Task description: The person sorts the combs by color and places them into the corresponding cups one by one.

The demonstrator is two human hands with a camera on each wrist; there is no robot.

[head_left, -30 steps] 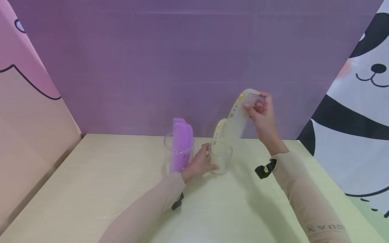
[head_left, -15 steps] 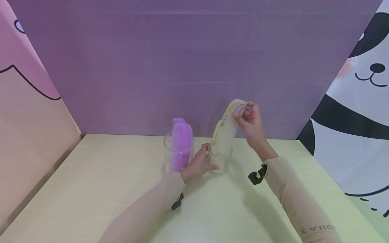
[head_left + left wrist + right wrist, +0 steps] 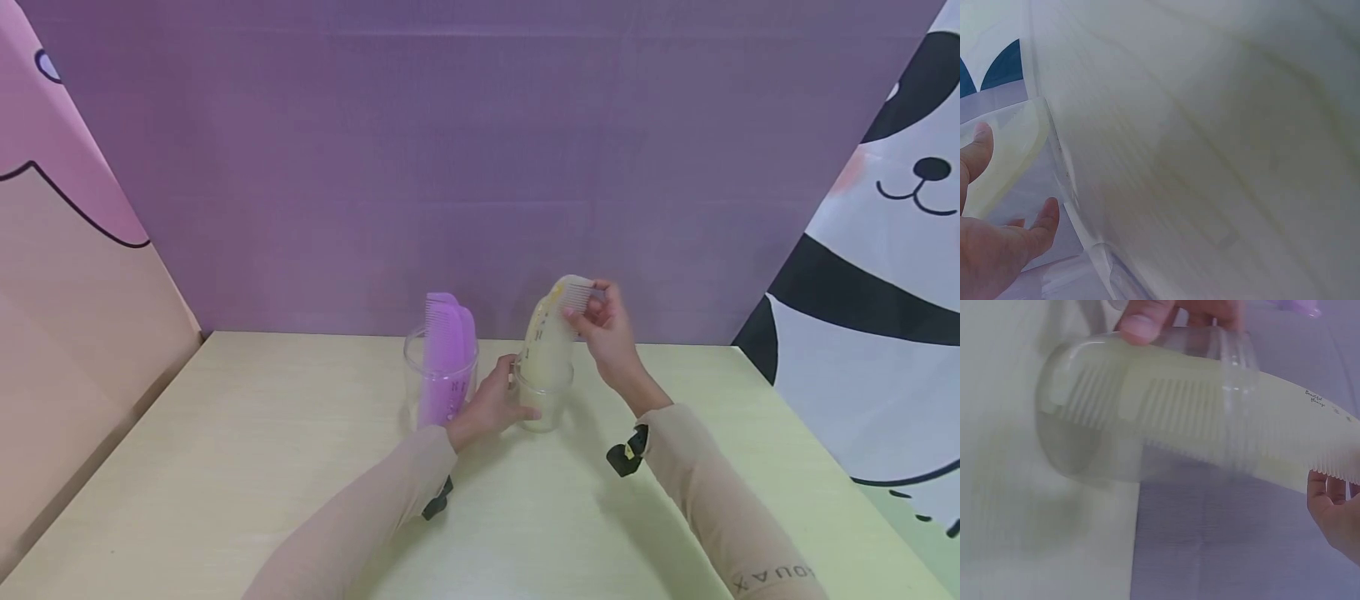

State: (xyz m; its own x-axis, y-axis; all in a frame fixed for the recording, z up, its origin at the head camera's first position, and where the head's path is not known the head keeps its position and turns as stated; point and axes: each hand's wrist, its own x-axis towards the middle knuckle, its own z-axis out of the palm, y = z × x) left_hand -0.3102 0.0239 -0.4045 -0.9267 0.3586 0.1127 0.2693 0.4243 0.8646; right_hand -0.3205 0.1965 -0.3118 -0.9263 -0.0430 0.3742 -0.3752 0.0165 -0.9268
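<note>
My right hand pinches the toothed side of a pale yellow comb near its upper end. The comb's lower part is down inside a clear cup, beside another pale yellow comb that leans in the same cup. Gold decoration and small dark lettering run along their backs. Low on the cup's left side, my left hand grips the wall, thumb in front and fingers behind. In the left wrist view its fingertips lie against the clear wall.
Left of my left hand, a second clear cup holds purple combs, partly hidden behind my wrist. Both cups stand near the back of a pale wooden table. A purple backdrop rises behind the table.
My right hand has moved down and to the left, lowering its comb into the cup next to the other yellow comb. My left hand has stayed on the cup.
</note>
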